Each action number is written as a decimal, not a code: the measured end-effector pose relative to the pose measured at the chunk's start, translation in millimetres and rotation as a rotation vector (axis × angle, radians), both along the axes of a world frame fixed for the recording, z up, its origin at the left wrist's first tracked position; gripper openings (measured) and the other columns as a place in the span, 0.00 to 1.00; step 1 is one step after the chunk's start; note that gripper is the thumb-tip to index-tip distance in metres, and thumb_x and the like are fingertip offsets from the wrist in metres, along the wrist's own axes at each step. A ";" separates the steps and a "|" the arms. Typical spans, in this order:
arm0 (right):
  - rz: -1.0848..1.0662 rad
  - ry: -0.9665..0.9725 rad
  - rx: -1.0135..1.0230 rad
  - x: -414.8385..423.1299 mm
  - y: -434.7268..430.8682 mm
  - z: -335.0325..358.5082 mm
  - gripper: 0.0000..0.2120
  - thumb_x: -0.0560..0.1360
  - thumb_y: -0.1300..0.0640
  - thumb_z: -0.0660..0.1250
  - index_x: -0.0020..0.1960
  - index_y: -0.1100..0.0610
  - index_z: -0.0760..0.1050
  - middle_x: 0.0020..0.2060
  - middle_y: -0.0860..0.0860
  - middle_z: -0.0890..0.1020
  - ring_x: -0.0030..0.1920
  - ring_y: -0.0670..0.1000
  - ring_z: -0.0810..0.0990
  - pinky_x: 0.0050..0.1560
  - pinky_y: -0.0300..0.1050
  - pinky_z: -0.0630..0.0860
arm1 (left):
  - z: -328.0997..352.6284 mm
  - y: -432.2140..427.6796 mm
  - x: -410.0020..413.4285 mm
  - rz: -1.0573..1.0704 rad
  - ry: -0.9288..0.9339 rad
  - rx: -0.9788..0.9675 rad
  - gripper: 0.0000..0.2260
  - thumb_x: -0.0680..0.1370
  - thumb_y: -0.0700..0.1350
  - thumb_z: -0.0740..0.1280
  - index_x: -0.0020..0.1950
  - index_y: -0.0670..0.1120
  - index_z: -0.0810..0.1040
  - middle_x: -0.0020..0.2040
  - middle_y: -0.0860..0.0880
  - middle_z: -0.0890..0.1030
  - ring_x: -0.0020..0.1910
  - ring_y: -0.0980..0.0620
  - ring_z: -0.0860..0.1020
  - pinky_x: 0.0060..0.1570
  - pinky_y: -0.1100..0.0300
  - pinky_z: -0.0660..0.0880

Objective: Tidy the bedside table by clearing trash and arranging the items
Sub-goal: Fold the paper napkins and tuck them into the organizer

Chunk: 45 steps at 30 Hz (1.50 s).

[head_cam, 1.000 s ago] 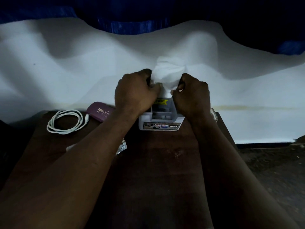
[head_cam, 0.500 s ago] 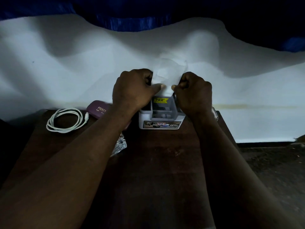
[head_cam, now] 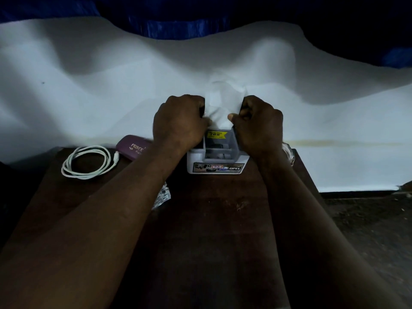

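Two hands, frame centre | left hand (head_cam: 180, 121), right hand (head_cam: 258, 123): each grip curled, pinching white paper (head_cam: 219, 108) | paper held just above grey organiser (head_cam: 217, 157), upper centre of worktop (head_cam: 211, 219) | step, judged: bunching trash | next: lift paper away without tipping organiser

The surface (head_cam: 211, 219) is dark brown wood, matt, with pale scuffs near its middle. The tissue (head_cam: 219, 108) is thin white paper, soft and creased. The organiser (head_cam: 220, 148) at the back edge is smooth grey-white plastic with a glossy printed sticker (head_cam: 217, 167) on its front. The coiled cable (head_cam: 87, 162) near the back left corner has a smooth white plastic sheath. The maroon case (head_cam: 131, 147) beside it shows a slight sheen. The wrapper (head_cam: 162, 196) is clear, crinkled plastic. The bed sheet (head_cam: 111, 85) is matt white cloth.
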State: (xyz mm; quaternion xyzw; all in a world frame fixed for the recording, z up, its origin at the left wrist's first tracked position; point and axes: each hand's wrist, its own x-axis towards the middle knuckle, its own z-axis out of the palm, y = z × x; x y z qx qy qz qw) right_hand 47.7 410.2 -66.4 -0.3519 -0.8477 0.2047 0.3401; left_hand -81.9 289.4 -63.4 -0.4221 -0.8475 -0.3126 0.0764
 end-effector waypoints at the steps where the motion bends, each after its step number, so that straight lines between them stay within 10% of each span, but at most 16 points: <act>1: -0.003 -0.008 0.003 -0.5 0.4 -1.5 0.10 0.73 0.52 0.75 0.43 0.55 0.76 0.35 0.47 0.81 0.38 0.50 0.79 0.35 0.40 0.66 | 0.3 -0.3 1.3 -0.004 0.015 -0.002 0.10 0.73 0.55 0.73 0.46 0.49 0.82 0.43 0.48 0.85 0.46 0.41 0.82 0.44 0.52 0.79; 7: -0.042 -0.080 0.011 -2.0 2.5 -3.0 0.16 0.72 0.50 0.75 0.37 0.53 0.70 0.30 0.45 0.77 0.35 0.49 0.75 0.31 0.31 0.61 | 1.4 -1.9 3.0 0.044 -0.143 0.186 0.15 0.72 0.62 0.72 0.35 0.51 0.79 0.32 0.54 0.81 0.36 0.52 0.81 0.37 0.59 0.75; 17: 0.025 -0.093 -0.021 0.7 2.8 -1.5 0.09 0.72 0.51 0.76 0.43 0.51 0.77 0.35 0.46 0.80 0.40 0.50 0.79 0.36 0.39 0.66 | -5.1 -3.9 -3.5 -0.006 -0.140 0.163 0.11 0.73 0.57 0.75 0.47 0.51 0.86 0.44 0.50 0.87 0.47 0.46 0.84 0.49 0.51 0.80; 21: -0.002 -0.052 0.013 0.4 3.1 -0.1 0.13 0.72 0.49 0.76 0.44 0.57 0.78 0.36 0.50 0.83 0.39 0.53 0.80 0.42 0.47 0.73 | -4.8 -4.0 -2.2 -0.021 -0.164 0.194 0.21 0.73 0.66 0.71 0.34 0.49 0.78 0.31 0.52 0.81 0.34 0.52 0.80 0.38 0.52 0.78; 24: -0.015 -0.030 0.017 1.7 4.2 1.4 0.13 0.72 0.49 0.76 0.42 0.57 0.77 0.35 0.50 0.82 0.39 0.53 0.80 0.41 0.47 0.74 | -3.7 -7.0 -5.1 -0.095 -0.238 0.152 0.17 0.68 0.66 0.76 0.42 0.53 0.84 0.36 0.57 0.85 0.37 0.58 0.83 0.41 0.54 0.81; 30: -0.002 -0.060 0.007 2.5 2.7 0.6 0.13 0.72 0.49 0.77 0.43 0.58 0.78 0.36 0.51 0.83 0.40 0.54 0.80 0.41 0.47 0.74 | -6.7 -1.7 -0.1 0.026 -0.114 0.063 0.12 0.70 0.53 0.76 0.36 0.54 0.74 0.36 0.57 0.81 0.42 0.49 0.81 0.39 0.60 0.69; 45: 0.037 -0.115 0.050 2.4 3.1 -1.4 0.15 0.72 0.49 0.76 0.39 0.55 0.73 0.30 0.46 0.76 0.37 0.52 0.77 0.38 0.43 0.64 | 0.7 -1.3 3.5 0.062 -0.133 0.069 0.11 0.73 0.56 0.74 0.47 0.50 0.86 0.45 0.49 0.87 0.47 0.45 0.84 0.48 0.51 0.81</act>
